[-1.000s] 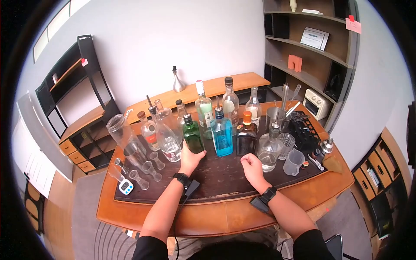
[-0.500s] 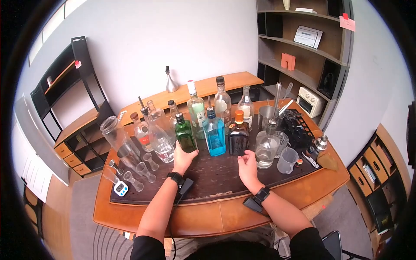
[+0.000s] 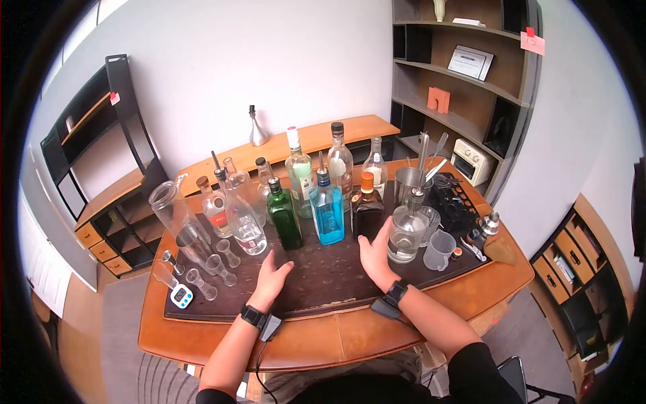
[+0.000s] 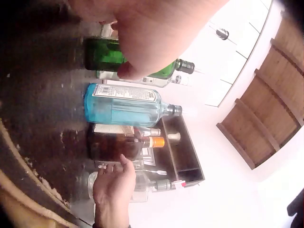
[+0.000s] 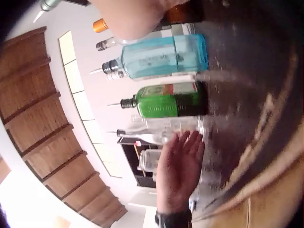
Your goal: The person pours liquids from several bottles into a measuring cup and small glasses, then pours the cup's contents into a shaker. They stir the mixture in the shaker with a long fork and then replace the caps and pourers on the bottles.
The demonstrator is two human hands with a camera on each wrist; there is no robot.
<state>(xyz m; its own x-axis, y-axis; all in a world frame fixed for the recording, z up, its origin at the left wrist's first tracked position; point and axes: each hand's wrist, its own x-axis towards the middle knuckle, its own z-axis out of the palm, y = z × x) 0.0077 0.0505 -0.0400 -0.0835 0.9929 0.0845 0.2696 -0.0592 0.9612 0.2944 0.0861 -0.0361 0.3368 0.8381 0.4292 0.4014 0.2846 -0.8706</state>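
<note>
In the head view a green bottle (image 3: pixel 284 219), a blue bottle (image 3: pixel 328 214) and a dark brown bottle with an orange cap (image 3: pixel 367 212) stand side by side. My left hand (image 3: pixel 270 279) is in front of the green bottle, fingers extended, holding nothing. My right hand (image 3: pixel 377 257) has its fingers straight beside the brown bottle, near a clear bottle (image 3: pixel 404 236); whether it touches either cannot be told. The right wrist view shows my left hand (image 5: pixel 180 173) open, apart from the green bottle (image 5: pixel 168 99).
Glass jiggers (image 3: pixel 221 269), a white timer (image 3: pixel 181 295) and a tall mixing glass (image 3: pixel 169 205) stand at the left. To the right are a plastic measuring cup (image 3: pixel 439 250), a metal shaker (image 3: pixel 410 182) and a black rack (image 3: pixel 454 205). More bottles stand behind.
My left hand has let go of the green bottle and drawn back toward the table's front edge. The fingers of my right hand, curled before, have straightened.
</note>
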